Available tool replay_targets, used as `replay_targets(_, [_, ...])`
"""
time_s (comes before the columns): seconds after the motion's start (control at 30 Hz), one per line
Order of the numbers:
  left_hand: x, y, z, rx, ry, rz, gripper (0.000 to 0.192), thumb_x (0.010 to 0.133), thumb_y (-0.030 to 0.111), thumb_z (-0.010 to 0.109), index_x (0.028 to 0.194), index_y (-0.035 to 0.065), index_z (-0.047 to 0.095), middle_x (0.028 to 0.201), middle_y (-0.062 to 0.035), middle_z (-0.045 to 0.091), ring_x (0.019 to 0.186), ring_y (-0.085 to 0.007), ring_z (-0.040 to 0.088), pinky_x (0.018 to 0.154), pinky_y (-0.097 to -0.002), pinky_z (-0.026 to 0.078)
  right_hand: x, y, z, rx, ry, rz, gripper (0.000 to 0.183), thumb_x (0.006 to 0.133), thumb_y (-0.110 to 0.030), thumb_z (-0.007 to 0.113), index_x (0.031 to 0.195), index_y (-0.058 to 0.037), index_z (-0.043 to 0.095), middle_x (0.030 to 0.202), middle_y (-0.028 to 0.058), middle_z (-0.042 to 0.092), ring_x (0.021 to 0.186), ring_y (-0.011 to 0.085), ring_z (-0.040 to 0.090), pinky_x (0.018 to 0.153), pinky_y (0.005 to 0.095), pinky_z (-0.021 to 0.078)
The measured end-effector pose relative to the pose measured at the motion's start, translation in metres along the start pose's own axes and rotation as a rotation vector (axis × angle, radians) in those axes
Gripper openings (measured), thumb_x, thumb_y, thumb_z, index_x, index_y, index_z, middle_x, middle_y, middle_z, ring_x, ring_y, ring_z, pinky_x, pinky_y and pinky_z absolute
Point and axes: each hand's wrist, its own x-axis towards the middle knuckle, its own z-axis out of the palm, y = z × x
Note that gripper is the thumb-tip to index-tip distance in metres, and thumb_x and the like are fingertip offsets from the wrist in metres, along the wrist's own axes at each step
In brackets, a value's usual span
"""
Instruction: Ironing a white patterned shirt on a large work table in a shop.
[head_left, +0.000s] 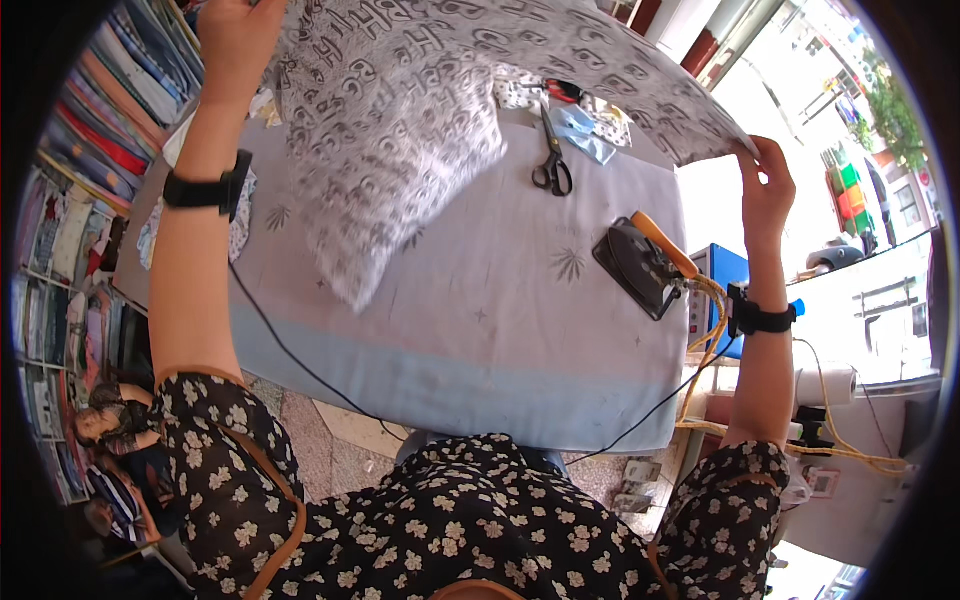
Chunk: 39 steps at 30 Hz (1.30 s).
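A grey-and-white patterned fabric (390, 142) is spread in the air over the ironing table (480, 300), its near corner hanging low and blurred. At the top left, my left hand (241, 37) grips the fabric's edge, its fingertips partly cut off by the picture's rim. My right hand (766, 176) pinches the fabric's right corner between thumb and fingers, beyond the table's right edge. Black-handled scissors (553, 161) lie on the table below the raised cloth. An iron (641, 262) with an orange handle rests near the table's right side.
Small fabric scraps (589, 131) lie behind the scissors. Yellow hoses (716, 300) run from the iron beside a blue box (727, 262). Black cables trail from both wrist straps. Folded fabrics (112, 120) fill shelves at left; two other people (124, 427) are at lower left.
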Motion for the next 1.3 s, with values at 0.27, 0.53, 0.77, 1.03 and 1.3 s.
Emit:
replay_targets(0.27, [-0.167, 0.119, -0.001, 0.015, -0.373, -0.045, 0.015, 0.073, -0.001, 0.071, 0.084, 0.0084, 0.066, 0.087, -0.0067, 0.060, 0.080, -0.0256, 0.059, 0.069, -0.0342, 0.049, -0.127, 0.035, -0.028, 0.066, -0.188, 0.548, 0.016, 0.086, 0.002, 0.057, 0.098, -0.0021, 0.066, 0.087, 0.0027, 0.068, 0.072, 0.0071, 0.059, 0.063, 0.0208, 0.0462])
replay_targets(0.53, [-0.378, 0.146, 0.037, -0.154, -0.781, -0.470, 0.011, 0.073, 0.002, 0.069, 0.082, 0.0077, 0.065, 0.088, -0.0080, 0.058, 0.083, -0.0293, 0.059, 0.070, -0.0371, 0.049, -0.297, 0.069, -0.005, -0.123, -0.622, 0.262, 0.019, 0.069, 0.007, 0.056, 0.082, -0.0058, 0.062, 0.100, 0.0057, 0.068, 0.090, 0.0284, 0.064, 0.078, 0.0360, 0.0509])
replay_targets(0.77, [-0.384, 0.157, 0.016, -0.090, -0.976, -0.248, 0.008, 0.074, 0.011, 0.070, 0.078, 0.0080, 0.063, 0.086, -0.0051, 0.058, 0.085, -0.0256, 0.056, 0.073, -0.0385, 0.045, -0.318, 0.072, -0.022, -0.118, -0.851, 0.081, 0.021, 0.068, 0.004, 0.057, 0.083, -0.0082, 0.064, 0.102, 0.0060, 0.066, 0.096, 0.0316, 0.060, 0.081, 0.0390, 0.0487])
replay_targets(1.03, [-0.367, 0.214, 0.146, -0.126, -0.924, -0.160, 0.025, 0.081, 0.017, 0.062, 0.103, 0.0061, 0.064, 0.112, -0.0095, 0.058, 0.110, -0.0282, 0.053, 0.092, -0.0406, 0.043, -0.281, 0.096, 0.051, 0.006, -0.693, 0.471, 0.017, 0.073, -0.013, 0.070, 0.088, -0.0069, 0.064, 0.090, 0.0093, 0.064, 0.089, 0.0299, 0.060, 0.078, 0.0398, 0.0476])
replay_targets(1.3, [-0.382, 0.265, 0.203, -0.027, -1.137, -0.205, 0.080, 0.083, 0.050, 0.062, 0.146, 0.0109, 0.034, 0.154, -0.0119, 0.025, 0.145, -0.0294, 0.016, 0.114, -0.0497, 0.018, -0.280, 0.103, 0.063, 0.013, -0.786, 0.718, 0.023, 0.073, -0.016, 0.070, 0.088, -0.0050, 0.057, 0.085, 0.0118, 0.066, 0.082, 0.0282, 0.064, 0.072, 0.0362, 0.0497])
